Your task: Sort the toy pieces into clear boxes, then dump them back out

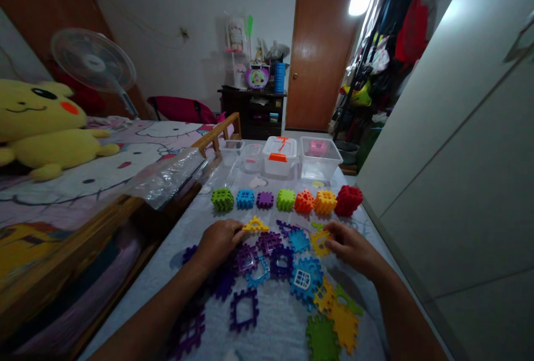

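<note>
My left hand (220,242) is closed, its fingertips on a yellow triangular building piece (256,224) with notched edges. On the other side, my right hand (349,245) pinches a yellow square building piece (320,243) with a cut-out centre. Between and below the hands lie loose interlocking pieces: purple frames (244,310), a blue panel (306,278), a green panel (322,339) and an orange-yellow panel (344,325). Beyond them runs a row of stacks sorted by colour, including dark green (222,199), blue (245,198), purple (265,200), orange (304,202) and red (349,201).
Behind the stacks stand clear plastic boxes (320,166), one with a white lid and orange latches (280,156). A wooden bed rail (120,213) borders the left side of the cloth-covered surface (200,339). A pale cabinet (454,144) rises at the right.
</note>
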The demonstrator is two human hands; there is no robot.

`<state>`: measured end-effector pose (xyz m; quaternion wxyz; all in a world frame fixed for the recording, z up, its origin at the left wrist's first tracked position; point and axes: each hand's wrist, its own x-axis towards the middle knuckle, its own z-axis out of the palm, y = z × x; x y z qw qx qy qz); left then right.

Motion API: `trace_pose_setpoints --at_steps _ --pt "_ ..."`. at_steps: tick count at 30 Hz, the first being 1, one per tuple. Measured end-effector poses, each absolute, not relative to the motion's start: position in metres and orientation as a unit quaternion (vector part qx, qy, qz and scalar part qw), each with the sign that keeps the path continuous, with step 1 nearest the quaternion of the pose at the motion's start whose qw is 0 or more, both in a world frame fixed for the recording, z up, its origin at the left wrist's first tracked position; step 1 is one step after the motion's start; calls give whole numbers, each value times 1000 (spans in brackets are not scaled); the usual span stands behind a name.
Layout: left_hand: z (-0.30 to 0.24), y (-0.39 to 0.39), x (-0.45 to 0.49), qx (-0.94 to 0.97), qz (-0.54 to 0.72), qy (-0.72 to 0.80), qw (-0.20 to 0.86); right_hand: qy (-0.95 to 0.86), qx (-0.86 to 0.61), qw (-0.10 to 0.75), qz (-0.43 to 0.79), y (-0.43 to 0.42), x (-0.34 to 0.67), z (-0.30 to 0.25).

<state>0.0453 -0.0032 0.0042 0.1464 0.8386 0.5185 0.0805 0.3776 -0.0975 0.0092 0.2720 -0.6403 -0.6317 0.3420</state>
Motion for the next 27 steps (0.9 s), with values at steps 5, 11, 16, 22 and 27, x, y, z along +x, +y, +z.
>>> trace_pose_setpoints --at_steps 5,11,16,22,27 --pt "-1 0 50 835 85 519 160 -603 -707 291 226 -100 395 21" --pt "-1 3 51 843 79 515 134 -613 -764 188 72 -99 406 11" --pt "5 -6 57 859 89 485 137 -636 -754 124 110 -97 400 0" --pt "3 -12 65 877 73 457 128 -654 -705 123 246 -105 399 2" --pt "-1 -11 64 872 62 472 114 -670 -695 116 232 -108 403 -1"
